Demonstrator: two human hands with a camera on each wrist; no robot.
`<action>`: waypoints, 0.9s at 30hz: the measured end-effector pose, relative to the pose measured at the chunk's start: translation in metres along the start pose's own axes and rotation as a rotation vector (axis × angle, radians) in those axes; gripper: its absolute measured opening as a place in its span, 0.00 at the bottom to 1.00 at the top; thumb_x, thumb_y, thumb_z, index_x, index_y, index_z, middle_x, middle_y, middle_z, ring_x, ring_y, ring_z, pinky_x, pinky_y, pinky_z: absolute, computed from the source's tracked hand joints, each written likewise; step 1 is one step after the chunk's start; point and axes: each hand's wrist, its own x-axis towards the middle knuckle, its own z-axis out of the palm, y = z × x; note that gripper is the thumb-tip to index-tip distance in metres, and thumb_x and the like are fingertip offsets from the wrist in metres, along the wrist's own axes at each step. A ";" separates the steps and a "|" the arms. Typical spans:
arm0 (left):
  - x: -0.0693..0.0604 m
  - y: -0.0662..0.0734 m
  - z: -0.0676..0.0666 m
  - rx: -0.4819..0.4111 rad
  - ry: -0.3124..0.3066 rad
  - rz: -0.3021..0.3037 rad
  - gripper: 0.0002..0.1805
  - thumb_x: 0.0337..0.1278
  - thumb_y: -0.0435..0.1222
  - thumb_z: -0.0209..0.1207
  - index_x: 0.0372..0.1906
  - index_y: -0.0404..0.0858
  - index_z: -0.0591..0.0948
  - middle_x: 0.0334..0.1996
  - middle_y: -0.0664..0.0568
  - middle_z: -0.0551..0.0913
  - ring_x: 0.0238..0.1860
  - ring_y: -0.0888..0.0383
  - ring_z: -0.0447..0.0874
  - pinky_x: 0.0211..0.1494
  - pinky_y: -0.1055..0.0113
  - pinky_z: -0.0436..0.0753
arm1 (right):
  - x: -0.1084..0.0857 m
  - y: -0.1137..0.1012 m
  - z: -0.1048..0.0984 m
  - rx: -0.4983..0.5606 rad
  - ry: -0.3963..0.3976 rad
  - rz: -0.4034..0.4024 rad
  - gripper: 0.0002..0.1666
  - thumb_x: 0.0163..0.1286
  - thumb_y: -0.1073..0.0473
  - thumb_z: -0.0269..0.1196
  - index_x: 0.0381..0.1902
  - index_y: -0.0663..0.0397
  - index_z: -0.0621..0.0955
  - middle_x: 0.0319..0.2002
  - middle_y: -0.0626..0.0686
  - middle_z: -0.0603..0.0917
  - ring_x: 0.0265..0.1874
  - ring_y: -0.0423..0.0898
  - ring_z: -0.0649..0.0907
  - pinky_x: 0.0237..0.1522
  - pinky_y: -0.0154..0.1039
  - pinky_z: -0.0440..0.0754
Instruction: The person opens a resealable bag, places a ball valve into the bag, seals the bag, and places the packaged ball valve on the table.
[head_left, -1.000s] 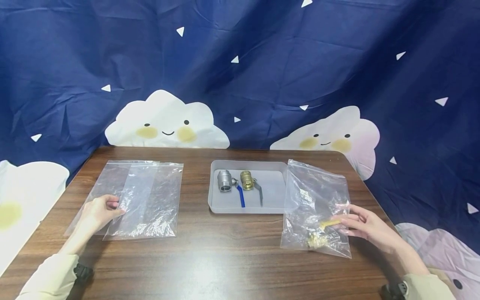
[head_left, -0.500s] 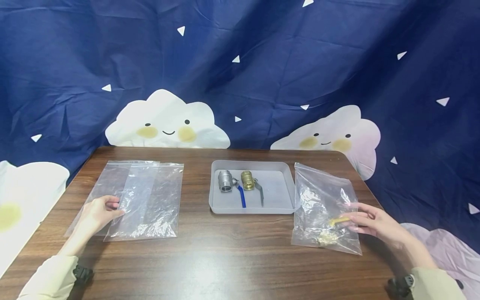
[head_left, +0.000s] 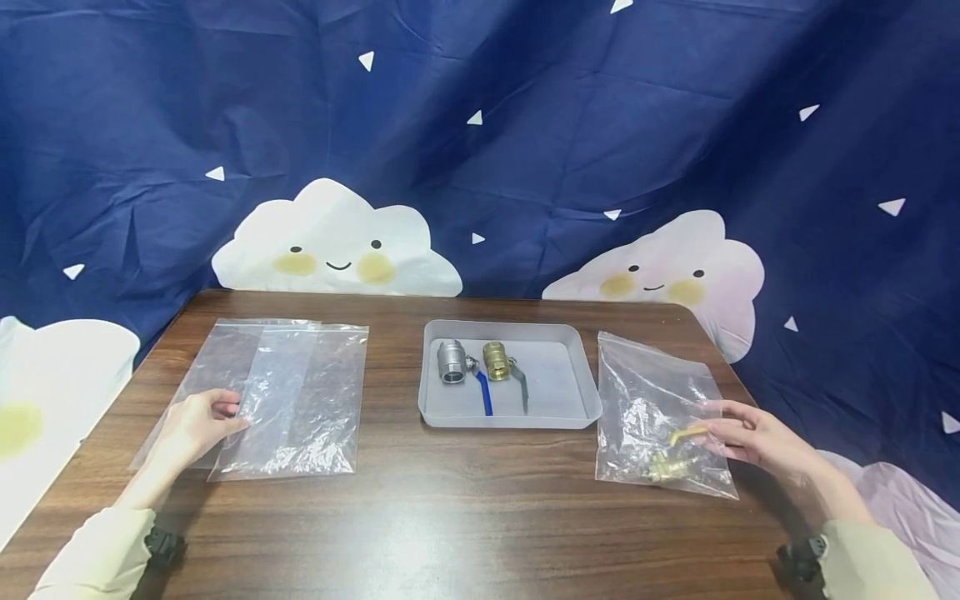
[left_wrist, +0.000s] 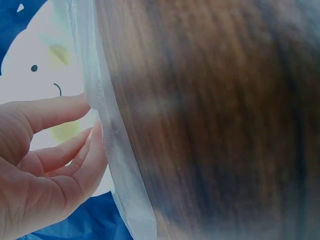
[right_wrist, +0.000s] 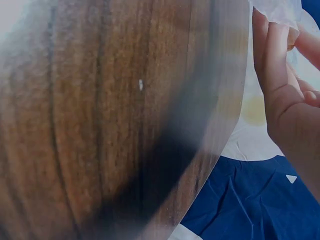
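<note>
In the head view, the right hand (head_left: 765, 442) pinches the yellow lever (head_left: 686, 432) of a brass valve (head_left: 666, 468) through a clear zip bag (head_left: 652, 392) at the right of the table. The right wrist view shows bent fingers (right_wrist: 276, 60) against the plastic. On the left, two clear bags overlap; the left hand (head_left: 193, 427) rests at the lower left of the front bag (head_left: 318, 400), over the rear one (head_left: 217, 358). Seen from the left wrist, thumb and fingertips touch the plastic edge (left_wrist: 115, 140); whether they pinch it is unclear.
A translucent tray (head_left: 555, 421) stands at the back middle of the brown table (head_left: 465, 517). In it lie a silver valve (head_left: 452, 362) with a blue lever and a brass valve (head_left: 496, 361) with a grey lever. A blue curtain (head_left: 480, 150) hangs behind.
My right hand and the bag with the valve have shifted right, off the tray's right side. The left hand and its bags stay put.
</note>
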 end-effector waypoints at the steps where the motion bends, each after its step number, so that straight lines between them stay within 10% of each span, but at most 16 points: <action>1: 0.000 0.000 0.000 0.002 -0.002 -0.001 0.24 0.48 0.37 0.70 0.47 0.24 0.81 0.38 0.35 0.88 0.35 0.44 0.89 0.41 0.52 0.81 | 0.001 0.000 -0.001 0.008 -0.012 0.003 0.25 0.77 0.75 0.41 0.59 0.46 0.74 0.51 0.50 0.88 0.50 0.44 0.88 0.53 0.32 0.85; 27: -0.001 0.001 -0.001 -0.006 -0.011 -0.017 0.24 0.49 0.36 0.71 0.48 0.23 0.80 0.38 0.35 0.88 0.36 0.43 0.89 0.42 0.52 0.81 | 0.042 -0.026 -0.024 -0.158 0.168 0.230 0.08 0.76 0.67 0.51 0.51 0.56 0.72 0.40 0.48 0.89 0.41 0.40 0.90 0.44 0.28 0.87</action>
